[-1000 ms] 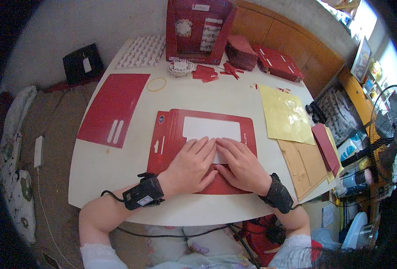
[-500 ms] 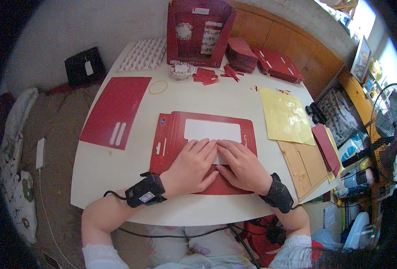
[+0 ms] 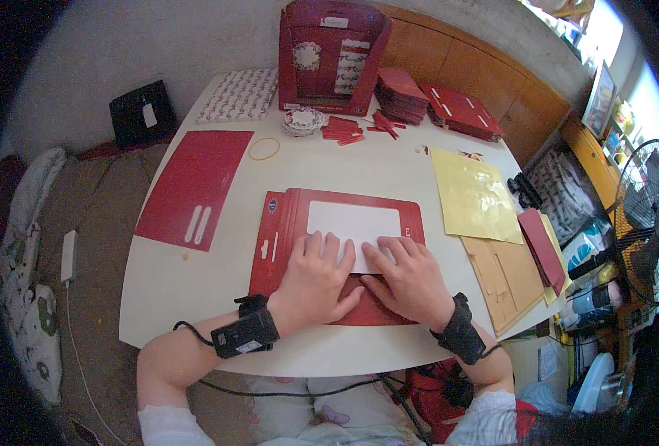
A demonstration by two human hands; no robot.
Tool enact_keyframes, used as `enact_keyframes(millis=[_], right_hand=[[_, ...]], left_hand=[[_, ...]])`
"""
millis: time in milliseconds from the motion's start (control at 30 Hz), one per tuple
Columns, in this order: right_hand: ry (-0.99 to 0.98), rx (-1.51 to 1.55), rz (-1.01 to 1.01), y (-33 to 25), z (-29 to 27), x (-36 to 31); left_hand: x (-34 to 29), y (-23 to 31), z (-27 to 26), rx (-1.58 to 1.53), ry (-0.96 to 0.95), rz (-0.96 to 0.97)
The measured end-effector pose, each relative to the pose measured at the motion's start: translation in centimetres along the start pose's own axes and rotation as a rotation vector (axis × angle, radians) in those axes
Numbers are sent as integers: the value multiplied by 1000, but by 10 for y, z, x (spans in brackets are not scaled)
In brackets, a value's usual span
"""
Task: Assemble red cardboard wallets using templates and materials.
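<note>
- Two hands lie flat on a red card folder with a white rectangular window in its middle; the folder sits on the white table directly under both palms, nearer the person's edge of the tabletop.
- Left hand: open, fingers spread and pointing away from the person, fingertips reaching the lower edge of the white window, palm pressed on the red card. It grips nothing.
- Right hand: open too, fingers spread flat, tips on the window's lower right part, thumb angled toward the left hand. The two hands sit just beside each other.
- Both wrists carry black straps; the left one bears a small black box with a cable trailing off it.
- The folder looks like matte stiff card, with small white slots along its left flap.
- Left of the left hand, well apart, lies a flat red card sheet with two white slits.
- Right of the right hand lie a glossy yellow sheet and tan card cut-outs.
- Beyond the fingertips, far across the table, stands an upright red box, with a yellow rubber band lying nearer.
</note>
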State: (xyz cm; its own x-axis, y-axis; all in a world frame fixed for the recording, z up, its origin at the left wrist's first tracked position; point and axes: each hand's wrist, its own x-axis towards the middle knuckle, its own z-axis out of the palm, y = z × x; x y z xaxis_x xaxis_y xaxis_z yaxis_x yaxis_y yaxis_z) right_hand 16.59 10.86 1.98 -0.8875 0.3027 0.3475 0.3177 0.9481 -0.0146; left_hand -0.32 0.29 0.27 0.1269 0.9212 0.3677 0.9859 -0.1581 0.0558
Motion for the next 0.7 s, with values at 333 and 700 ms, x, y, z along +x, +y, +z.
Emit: enact_keyframes(millis=[333,700], right_hand=[[46,30,-101,6,9,1],[28,16,-128,5,9,0]], left_hand=[[1,-7,5,10,48,123],[1,-7,5,-17,33,168]])
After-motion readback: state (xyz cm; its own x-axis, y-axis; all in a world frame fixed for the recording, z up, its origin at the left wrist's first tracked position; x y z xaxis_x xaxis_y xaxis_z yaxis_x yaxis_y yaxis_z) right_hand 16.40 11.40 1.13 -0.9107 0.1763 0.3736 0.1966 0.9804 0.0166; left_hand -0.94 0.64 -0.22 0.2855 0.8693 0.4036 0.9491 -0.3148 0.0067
